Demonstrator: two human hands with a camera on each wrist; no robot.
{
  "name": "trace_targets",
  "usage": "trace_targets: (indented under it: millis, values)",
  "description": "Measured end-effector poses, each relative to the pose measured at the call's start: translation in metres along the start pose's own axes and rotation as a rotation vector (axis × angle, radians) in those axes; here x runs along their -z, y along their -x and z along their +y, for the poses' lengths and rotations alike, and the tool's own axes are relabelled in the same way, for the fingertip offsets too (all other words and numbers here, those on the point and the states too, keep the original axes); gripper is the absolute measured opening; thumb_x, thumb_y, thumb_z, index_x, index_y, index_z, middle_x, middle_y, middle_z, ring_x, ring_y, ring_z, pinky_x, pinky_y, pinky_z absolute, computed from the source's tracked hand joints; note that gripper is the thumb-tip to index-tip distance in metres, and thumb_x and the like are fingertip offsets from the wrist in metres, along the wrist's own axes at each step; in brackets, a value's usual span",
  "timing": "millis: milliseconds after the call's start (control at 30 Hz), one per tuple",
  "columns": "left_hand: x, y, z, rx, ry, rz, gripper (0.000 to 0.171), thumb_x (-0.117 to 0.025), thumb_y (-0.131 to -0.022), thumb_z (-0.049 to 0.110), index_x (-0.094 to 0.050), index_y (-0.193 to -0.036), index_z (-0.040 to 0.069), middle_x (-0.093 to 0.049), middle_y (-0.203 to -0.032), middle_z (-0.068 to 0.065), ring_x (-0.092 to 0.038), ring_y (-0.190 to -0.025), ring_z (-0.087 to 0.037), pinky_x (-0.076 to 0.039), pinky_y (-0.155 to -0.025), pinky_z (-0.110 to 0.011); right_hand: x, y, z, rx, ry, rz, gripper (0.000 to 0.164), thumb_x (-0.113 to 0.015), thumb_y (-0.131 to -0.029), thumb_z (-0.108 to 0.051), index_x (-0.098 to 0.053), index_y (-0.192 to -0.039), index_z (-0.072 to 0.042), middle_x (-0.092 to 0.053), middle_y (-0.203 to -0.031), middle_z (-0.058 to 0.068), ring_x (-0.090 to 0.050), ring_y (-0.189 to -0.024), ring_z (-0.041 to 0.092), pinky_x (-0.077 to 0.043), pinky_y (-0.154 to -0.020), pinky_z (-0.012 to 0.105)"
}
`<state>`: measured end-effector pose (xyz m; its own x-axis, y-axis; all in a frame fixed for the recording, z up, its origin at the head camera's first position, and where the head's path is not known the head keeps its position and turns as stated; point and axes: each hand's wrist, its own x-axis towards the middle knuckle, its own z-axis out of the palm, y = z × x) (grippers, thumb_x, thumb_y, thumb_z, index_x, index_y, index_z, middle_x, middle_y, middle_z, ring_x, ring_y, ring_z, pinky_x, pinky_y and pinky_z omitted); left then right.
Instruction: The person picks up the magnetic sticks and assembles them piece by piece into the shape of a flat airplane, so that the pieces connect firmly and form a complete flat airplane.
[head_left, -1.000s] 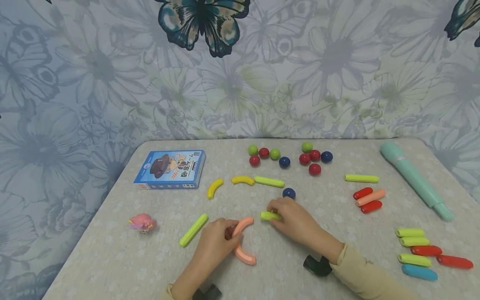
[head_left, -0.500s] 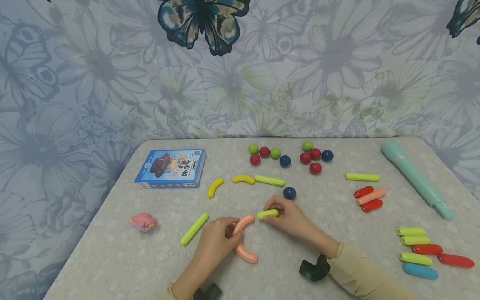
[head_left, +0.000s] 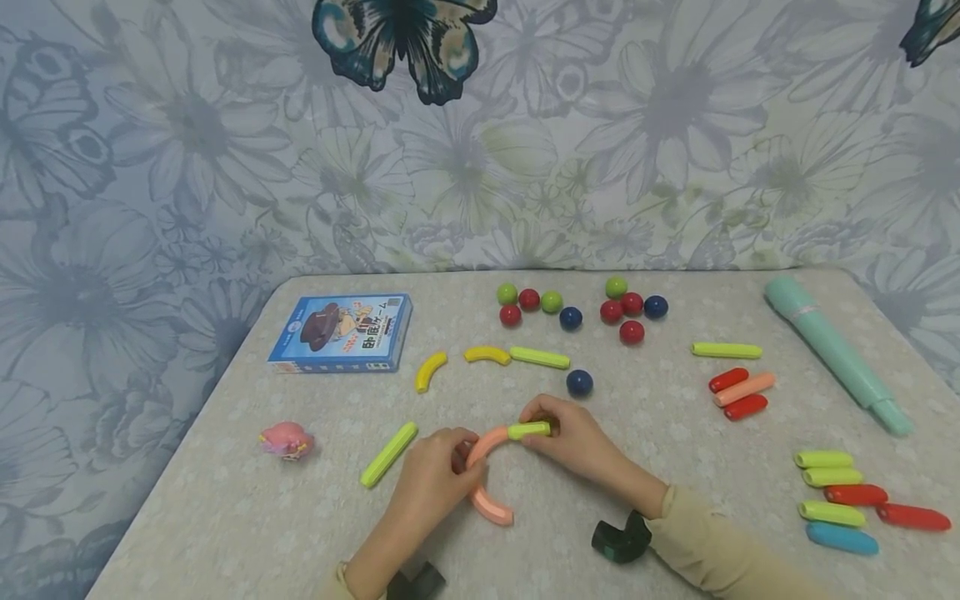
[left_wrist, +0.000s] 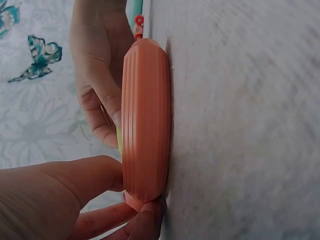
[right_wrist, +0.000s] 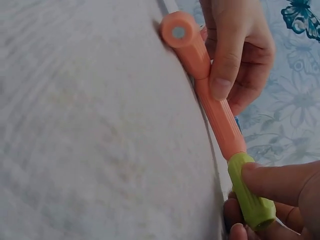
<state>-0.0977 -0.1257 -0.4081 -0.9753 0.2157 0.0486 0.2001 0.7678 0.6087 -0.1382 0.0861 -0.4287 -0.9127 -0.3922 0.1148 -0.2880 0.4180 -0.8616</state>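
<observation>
Two curved orange pieces (head_left: pixel 491 507) join end to end into a half ring on the cloth. My left hand (head_left: pixel 437 473) pinches this half ring near the joint between thumb and fingers. A short yellow-green ribbed rod (head_left: pixel 529 431) is pinched in my right hand (head_left: pixel 572 434). In the right wrist view the green rod (right_wrist: pixel 248 192) meets the upper end of the orange curve (right_wrist: pixel 220 117), in line with it. A pale round spot shows in the curve's other end. From the left wrist, the orange curve (left_wrist: pixel 146 120) hides most of the green rod.
Left of the left hand lies a long green rod (head_left: pixel 388 454), with a pink toy (head_left: pixel 287 441) beyond. Behind are a blue box (head_left: pixel 341 333), yellow curved pieces (head_left: pixel 487 356) and a dark blue ball (head_left: pixel 579 383). Rightward are red rods (head_left: pixel 855 495) and a mint tube (head_left: pixel 836 354).
My right hand has moved left with the short green rod, bringing it from a gap away up to the orange curve's end. The left hand keeps its hold in place.
</observation>
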Motion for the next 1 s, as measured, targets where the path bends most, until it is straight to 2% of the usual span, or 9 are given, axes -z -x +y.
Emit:
trace_targets:
  millis: [233,400,500,600,733,800,900,1000]
  values:
    - [0.0,0.0,0.001,0.01,-0.012,-0.002,0.025,-0.073,-0.079,0.014,-0.067,-0.101,0.003,-0.054,-0.071,0.006,-0.048,-0.057,-0.005,-0.041,-0.049,-0.022,0.001,-0.001,-0.003,0.025,0.108,0.03,0.021,-0.076,-0.075,-0.002,-0.063,-0.087,-0.013,-0.056,-0.079,-0.006,-0.05,-0.071,0.012,-0.043,-0.063,0.028]
    - [0.002,-0.001,0.001,0.031,-0.032,-0.01,0.03,-0.074,-0.079,0.017,-0.067,-0.105,0.003,-0.053,-0.071,0.006,-0.047,-0.058,-0.006,-0.041,-0.049,-0.022,0.001,-0.005,-0.005,0.035,0.16,0.019,0.02,-0.076,-0.076,-0.003,-0.063,-0.087,-0.013,-0.056,-0.079,-0.006,-0.052,-0.074,0.011,-0.045,-0.066,0.03]
    - [0.002,-0.001,0.002,0.05,-0.039,-0.025,0.034,-0.075,-0.079,0.019,-0.066,-0.108,0.003,-0.052,-0.072,0.005,-0.047,-0.059,-0.007,-0.04,-0.05,-0.023,0.002,-0.005,-0.009,0.048,0.194,0.001,0.02,-0.075,-0.077,-0.003,-0.065,-0.092,-0.012,-0.059,-0.085,-0.005,-0.054,-0.079,0.011,-0.045,-0.071,0.031]
    - [0.001,-0.002,0.002,0.065,-0.051,-0.039,0.035,-0.076,-0.079,0.021,-0.066,-0.109,0.005,-0.052,-0.073,0.005,-0.046,-0.06,-0.008,-0.04,-0.051,-0.024,0.015,0.0,-0.014,0.081,0.229,-0.016,0.024,-0.073,-0.08,-0.004,-0.065,-0.101,-0.01,-0.062,-0.094,-0.001,-0.056,-0.087,0.013,-0.047,-0.076,0.033]
    - [0.002,0.0,0.003,0.034,-0.081,-0.018,0.035,-0.077,-0.077,0.023,-0.067,-0.108,0.008,-0.053,-0.078,0.005,-0.047,-0.064,-0.009,-0.04,-0.054,-0.024,0.055,0.012,-0.016,0.136,0.239,-0.02,0.026,-0.069,-0.083,-0.003,-0.064,-0.108,-0.008,-0.064,-0.102,0.003,-0.058,-0.091,0.014,-0.048,-0.078,0.034]
    - [0.003,0.001,0.004,-0.019,-0.099,0.003,0.035,-0.078,-0.076,0.024,-0.067,-0.107,0.011,-0.055,-0.084,0.004,-0.048,-0.068,-0.009,-0.041,-0.057,-0.025,0.085,0.02,-0.012,0.13,0.247,0.001,0.025,-0.068,-0.084,-0.002,-0.064,-0.108,-0.007,-0.065,-0.102,0.004,-0.058,-0.089,0.015,-0.049,-0.077,0.034]
    - [0.007,0.004,0.004,-0.13,-0.102,-0.01,0.037,-0.079,-0.075,0.022,-0.068,-0.109,0.015,-0.056,-0.096,0.005,-0.051,-0.08,-0.009,-0.045,-0.067,-0.029,0.134,0.036,0.0,0.054,0.309,0.066,0.02,-0.067,-0.086,-0.005,-0.065,-0.107,-0.006,-0.065,-0.1,0.004,-0.059,-0.086,0.016,-0.05,-0.072,0.032]
    - [0.011,0.006,0.0,-0.239,-0.004,-0.111,0.037,-0.079,-0.076,0.022,-0.068,-0.111,0.017,-0.056,-0.101,0.007,-0.051,-0.092,-0.01,-0.046,-0.08,-0.034,0.183,0.055,0.018,-0.051,0.36,0.112,0.019,-0.063,-0.09,-0.01,-0.065,-0.107,-0.002,-0.064,-0.102,0.008,-0.059,-0.086,0.019,-0.049,-0.069,0.026]
